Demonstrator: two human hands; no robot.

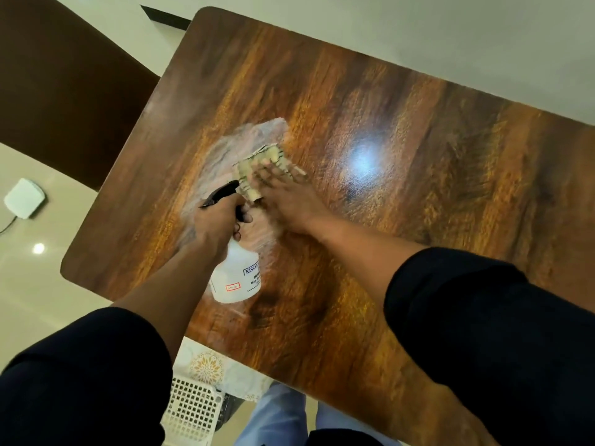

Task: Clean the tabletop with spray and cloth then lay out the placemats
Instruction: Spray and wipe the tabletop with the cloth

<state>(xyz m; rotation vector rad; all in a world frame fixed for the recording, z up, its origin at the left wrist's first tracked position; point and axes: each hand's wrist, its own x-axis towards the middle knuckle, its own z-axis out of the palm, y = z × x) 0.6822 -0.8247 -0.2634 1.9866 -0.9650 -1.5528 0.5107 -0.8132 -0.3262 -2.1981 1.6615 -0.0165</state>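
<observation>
On the left-centre of the wooden tabletop [402, 130], the right hand [289, 196] presses a folded yellowish cloth [262, 164] flat against the surface, fingers spread and fairly straight on top of it; the cloth is blurred, which suggests a wiping stroke. The left hand [219, 225] grips the neck of a white spray bottle [236, 273], fingers curled round the black trigger head, with the bottle held just above the table, near the cloth. A cloudy, wet-looking patch surrounds the cloth and bottle, running from the far side of the cloth to the near side of the bottle. Judgement: cleaning is in its first stage. Only this patch appears treated; the right half, the far strip and the near edge look dry and are still to be sprayed and wiped. No placemat lies on the table. A patterned sheet [206, 366], possibly a placemat, sits below the near edge beside a white lattice basket [190, 410]; laying out is not yet begun. The tabletop offers open room to the right and far side. The left edge and rounded near-left corner lie close to the bottle, so strokes leftward have less run.
</observation>
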